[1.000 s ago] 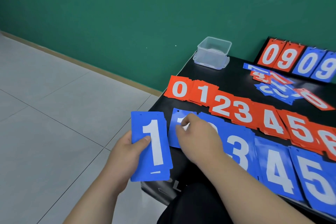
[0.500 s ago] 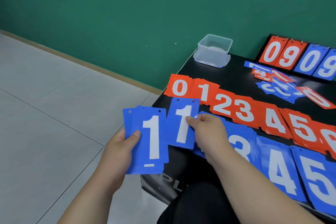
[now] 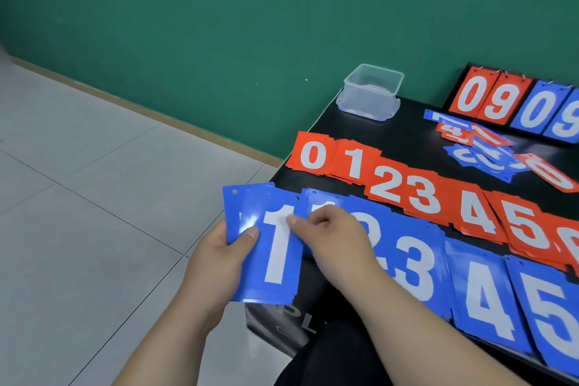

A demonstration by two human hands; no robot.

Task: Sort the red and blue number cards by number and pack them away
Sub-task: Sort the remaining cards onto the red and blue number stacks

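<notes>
Several blue 1 cards [image 3: 275, 247] apparently under left thumb [image 3: 249, 233]

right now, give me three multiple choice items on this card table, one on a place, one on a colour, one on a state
1. Where is the clear plastic box?
A. far corner of the table
B. on the floor
C. atop the blue 5

2. What colour is the row lying nearer the wall?
A. blue
B. red
C. green

3. What does the left hand hold?
A. nothing
B. a red 0
C. blue 1 cards

Answers: 1 A, it sits by the wall; 2 B, the red row lies beyond the blue row; 3 C, its thumb pins them.
</notes>
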